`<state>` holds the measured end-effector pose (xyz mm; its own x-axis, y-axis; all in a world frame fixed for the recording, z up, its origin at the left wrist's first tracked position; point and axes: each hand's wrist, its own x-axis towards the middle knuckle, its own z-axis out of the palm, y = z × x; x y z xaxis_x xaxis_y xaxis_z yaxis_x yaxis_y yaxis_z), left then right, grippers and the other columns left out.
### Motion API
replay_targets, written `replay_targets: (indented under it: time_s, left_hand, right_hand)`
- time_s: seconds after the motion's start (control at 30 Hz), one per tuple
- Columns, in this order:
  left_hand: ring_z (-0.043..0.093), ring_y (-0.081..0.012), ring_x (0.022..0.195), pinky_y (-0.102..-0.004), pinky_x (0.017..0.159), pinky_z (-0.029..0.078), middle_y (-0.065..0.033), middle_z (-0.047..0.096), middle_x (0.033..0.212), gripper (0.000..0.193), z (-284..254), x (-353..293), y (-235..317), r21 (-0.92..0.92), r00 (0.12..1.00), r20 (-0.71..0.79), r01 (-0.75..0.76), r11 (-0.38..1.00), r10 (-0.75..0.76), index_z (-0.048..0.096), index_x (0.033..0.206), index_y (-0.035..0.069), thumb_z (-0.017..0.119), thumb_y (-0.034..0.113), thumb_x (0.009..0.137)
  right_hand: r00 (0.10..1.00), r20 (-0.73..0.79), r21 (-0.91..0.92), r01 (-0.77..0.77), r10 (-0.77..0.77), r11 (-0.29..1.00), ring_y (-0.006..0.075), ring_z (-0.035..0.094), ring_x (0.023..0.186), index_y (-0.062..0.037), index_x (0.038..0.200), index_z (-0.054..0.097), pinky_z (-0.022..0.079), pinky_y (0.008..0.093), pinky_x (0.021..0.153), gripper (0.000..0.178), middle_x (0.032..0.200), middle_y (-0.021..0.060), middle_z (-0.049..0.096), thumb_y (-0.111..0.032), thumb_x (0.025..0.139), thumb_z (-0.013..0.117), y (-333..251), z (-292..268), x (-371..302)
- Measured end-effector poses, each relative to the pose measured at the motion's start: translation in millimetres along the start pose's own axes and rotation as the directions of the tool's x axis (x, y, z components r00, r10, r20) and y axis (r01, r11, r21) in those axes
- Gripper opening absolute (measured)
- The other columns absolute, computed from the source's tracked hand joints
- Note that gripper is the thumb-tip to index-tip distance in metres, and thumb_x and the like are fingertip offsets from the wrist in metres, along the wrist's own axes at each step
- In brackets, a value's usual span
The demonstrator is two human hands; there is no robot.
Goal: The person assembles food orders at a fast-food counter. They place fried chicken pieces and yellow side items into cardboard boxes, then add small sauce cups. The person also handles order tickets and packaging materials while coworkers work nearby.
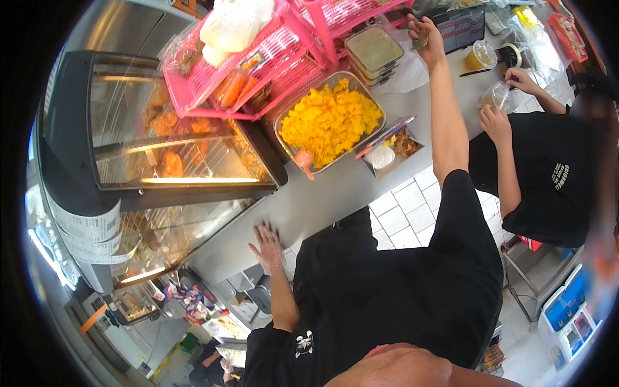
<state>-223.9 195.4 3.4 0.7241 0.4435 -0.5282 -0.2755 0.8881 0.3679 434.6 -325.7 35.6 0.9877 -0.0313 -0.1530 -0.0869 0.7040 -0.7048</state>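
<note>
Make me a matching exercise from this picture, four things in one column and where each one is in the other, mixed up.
Things:
1. metal tray of yellow food
2. pink plastic crates
3. person's left hand
4. person's right hand

Places:
A. flat on the grey counter edge
B. raised, fingers around a small item by the dark screen
C. on top of the glass warming cabinet
D. mid-counter, beside the cabinet

Pairs: 1-D, 2-C, 3-A, 4-B
</note>
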Motion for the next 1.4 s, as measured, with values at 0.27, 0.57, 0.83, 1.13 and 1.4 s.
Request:
replay_targets:
  time_s: [0.27,0.57,0.83,1.13,1.4]
  left_hand:
    - [0.051,-0.0196,0.133,-0.041,0.11,0.041,-0.0047,0.047,0.154,0.061,0.0,1.1,-0.6,0.042,0.999,-0.029,-0.015,0.999,0.016,0.041,0.152,0.014,0.047,0.05,0.103]
    - [0.051,-0.02,0.133,-0.0405,0.108,0.043,-0.0057,0.048,0.152,0.059,8.7,-0.2,-6.7,0.034,0.999,0.035,-0.028,0.999,0.027,0.042,0.152,0.014,0.046,0.049,0.104]
    - [0.05,-0.0207,0.132,-0.0411,0.107,0.043,-0.0067,0.048,0.151,0.059,7.3,0.2,-6.7,0.05,0.997,-0.043,-0.054,0.997,0.056,0.039,0.153,0.015,0.045,0.048,0.104]
    - [0.051,-0.019,0.133,-0.0406,0.108,0.042,-0.0067,0.051,0.15,0.059,3.7,2.8,-5.2,0.014,1.0,-0.002,-0.015,1.0,0.015,0.041,0.152,0.015,0.045,0.05,0.104]
    - [0.05,-0.0191,0.135,-0.0431,0.107,0.043,-0.0047,0.048,0.153,0.059,-8.1,3.4,2.0,-0.02,0.999,0.026,0.032,0.999,-0.032,0.043,0.151,0.016,0.045,0.051,0.103]
  right_hand:
    - [0.98,-0.121,-0.678,0.034,-0.157,0.734,0.0087,0.053,0.064,-0.0092,0.112,0.063,0.04,0.0226,0.056,0.02,0.11,0.0049,0.073,-0.02,0.096,0.066,-2.1,-1.3,-47.5]
    - [0.939,0.322,-0.845,0.343,-0.123,0.411,0.0067,0.05,0.064,-0.0004,0.132,0.059,0.039,0.0226,0.057,0.058,0.108,0.0083,0.072,-0.039,0.092,0.073,-21.3,53.3,-122.7]
    - [0.904,0.254,-0.888,0.359,-0.345,0.286,0.0094,0.054,0.073,-0.0017,0.124,0.064,0.042,0.024,0.065,0.049,0.103,0.0074,0.071,-0.035,0.091,0.075,-9.2,73.1,-134.0]
    - [0.938,0.3,-0.527,0.313,-0.171,0.79,0.0025,0.058,0.071,-0.0024,0.093,0.069,0.047,0.0186,0.066,0.013,0.083,0.0006,0.07,-0.014,0.098,0.066,11.4,150.3,-266.2]
    - [0.832,0.413,-0.589,-0.066,0.371,0.805,0.0007,0.044,0.065,-0.0048,0.083,0.063,0.034,0.0207,0.058,0.019,0.069,-0.0075,0.053,-0.016,0.097,0.067,105.1,185.4,-357.6]
